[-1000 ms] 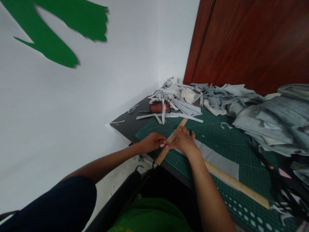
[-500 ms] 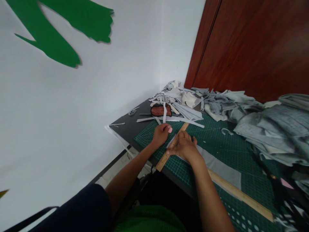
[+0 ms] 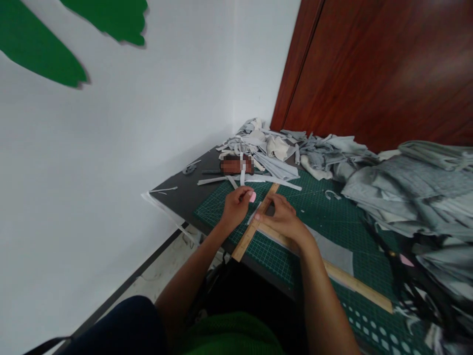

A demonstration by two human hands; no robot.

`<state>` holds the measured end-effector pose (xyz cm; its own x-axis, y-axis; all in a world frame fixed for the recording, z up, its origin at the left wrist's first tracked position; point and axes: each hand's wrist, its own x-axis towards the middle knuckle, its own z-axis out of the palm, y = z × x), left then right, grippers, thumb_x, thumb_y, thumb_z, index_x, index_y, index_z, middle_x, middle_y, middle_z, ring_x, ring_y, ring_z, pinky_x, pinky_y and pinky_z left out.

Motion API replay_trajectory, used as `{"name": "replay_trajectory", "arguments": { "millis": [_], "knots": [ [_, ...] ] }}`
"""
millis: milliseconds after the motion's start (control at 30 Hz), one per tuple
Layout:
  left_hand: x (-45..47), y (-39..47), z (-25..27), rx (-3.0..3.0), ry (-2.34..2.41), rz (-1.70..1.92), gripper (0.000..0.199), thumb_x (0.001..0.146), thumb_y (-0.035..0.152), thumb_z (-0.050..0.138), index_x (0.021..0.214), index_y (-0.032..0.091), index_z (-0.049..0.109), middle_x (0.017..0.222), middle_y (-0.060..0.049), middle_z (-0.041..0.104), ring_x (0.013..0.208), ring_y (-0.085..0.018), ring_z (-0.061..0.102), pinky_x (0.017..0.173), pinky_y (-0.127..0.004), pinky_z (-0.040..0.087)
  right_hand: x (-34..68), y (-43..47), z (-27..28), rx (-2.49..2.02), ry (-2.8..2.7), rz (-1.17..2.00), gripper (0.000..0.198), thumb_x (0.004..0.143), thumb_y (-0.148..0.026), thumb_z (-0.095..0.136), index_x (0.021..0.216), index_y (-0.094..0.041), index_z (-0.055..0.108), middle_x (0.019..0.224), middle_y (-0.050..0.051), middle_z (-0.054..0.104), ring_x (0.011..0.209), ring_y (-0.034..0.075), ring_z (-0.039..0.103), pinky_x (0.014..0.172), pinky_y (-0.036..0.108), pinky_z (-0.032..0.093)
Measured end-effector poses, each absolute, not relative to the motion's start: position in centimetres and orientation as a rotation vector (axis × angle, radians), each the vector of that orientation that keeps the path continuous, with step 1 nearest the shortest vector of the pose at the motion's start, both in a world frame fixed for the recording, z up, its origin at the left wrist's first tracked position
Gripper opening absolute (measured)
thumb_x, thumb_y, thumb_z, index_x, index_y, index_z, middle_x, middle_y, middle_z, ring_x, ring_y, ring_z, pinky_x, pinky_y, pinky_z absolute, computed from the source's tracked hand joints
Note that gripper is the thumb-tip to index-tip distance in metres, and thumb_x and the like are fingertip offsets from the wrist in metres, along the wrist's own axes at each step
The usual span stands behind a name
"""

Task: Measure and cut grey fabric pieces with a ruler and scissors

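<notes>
My left hand (image 3: 236, 207) is closed, pinching a small pink piece of tailor's chalk (image 3: 253, 197) between thumb and fingertips, just left of a short wooden ruler (image 3: 244, 241). That ruler lies slantwise across grey fabric (image 3: 334, 251) on a green cutting mat (image 3: 273, 259). My right hand (image 3: 284, 217) spans the short ruler, thumb and fingertips pressing on it. A longer wooden ruler (image 3: 358, 283) runs from beneath my right hand toward the lower right, along the fabric. Whether the two rulers are joined I cannot tell.
Grey fabric strips (image 3: 258, 178) lie behind my hands, by a partly blurred brown object (image 3: 231, 166). Scrap cloth (image 3: 254, 140) is heaped at the back corner. Folded grey fabric (image 3: 391, 182) piles up at the right, with black-handled scissors (image 3: 395, 264) before it. A white wall (image 3: 111, 172) stands left.
The view has swung slightly right, so everything sits further left. On the short ruler, my right thumb has slid toward its far end and the fingers have straightened. The left hand keeps the chalk.
</notes>
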<state>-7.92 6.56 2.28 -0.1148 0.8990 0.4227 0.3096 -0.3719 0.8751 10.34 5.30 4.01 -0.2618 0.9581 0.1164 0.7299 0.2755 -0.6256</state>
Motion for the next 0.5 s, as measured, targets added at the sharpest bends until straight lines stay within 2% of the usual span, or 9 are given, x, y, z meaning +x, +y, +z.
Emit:
{"name": "replay_trajectory", "arguments": {
  "millis": [133,233,300,400,500],
  "knots": [
    [-7.4,5.7,2.4,1.683,1.208,1.497,0.017,0.093,0.03,0.06,0.102,0.02,0.071,0.086,-0.001,0.075,0.078,-0.016,0.068,0.074,-0.027,0.051,9.2,5.3,4.5,-1.198,-1.753,0.868,0.068,0.083,-0.062,0.071,0.135,-0.02,0.057,0.137,0.016,0.064,0.128,0.033,0.058,0.111,0.049,0.042],
    [-7.0,5.5,2.1,1.673,1.158,1.477,0.023,0.091,0.032,0.065,0.11,0.021,0.065,0.08,0.002,0.071,0.076,-0.016,0.067,0.074,-0.027,0.051,7.7,5.1,4.5,-1.001,-1.639,1.061,0.048,0.086,-0.058,0.07,0.118,-0.023,0.066,0.112,0.007,0.074,0.104,0.026,0.069,0.096,0.042,0.053],
    [-6.8,5.6,1.9,1.652,1.159,1.483,0.029,0.091,0.034,0.065,0.117,0.021,0.061,0.075,0.003,0.068,0.072,-0.015,0.066,0.072,-0.026,0.05,7.2,5.1,4.3,-0.977,-1.592,1.093,0.038,0.083,-0.055,0.073,0.103,-0.024,0.07,0.097,0.004,0.075,0.092,0.025,0.07,0.088,0.039,0.055],
    [-6.7,5.8,1.7,1.611,1.157,1.517,0.033,0.1,0.04,0.052,0.127,0.021,0.055,0.075,0.003,0.066,0.068,-0.015,0.064,0.071,-0.027,0.051,7.4,5.4,4.0,-0.988,-1.495,1.113,0.032,0.081,-0.053,0.074,0.09,-0.023,0.069,0.082,0.002,0.073,0.08,0.023,0.07,0.079,0.037,0.056],
    [-7.1,5.1,1.7,1.687,1.186,1.575,0.032,0.102,0.044,0.048,0.123,0.021,0.056,0.084,-0.001,0.069,0.079,-0.016,0.066,0.08,-0.03,0.052,8.1,6.0,3.7,-1.023,-1.368,1.103,0.035,0.086,-0.058,0.066,0.089,-0.024,0.061,0.085,0.004,0.073,0.075,0.021,0.07,0.072,0.035,0.055]
  ]
}}
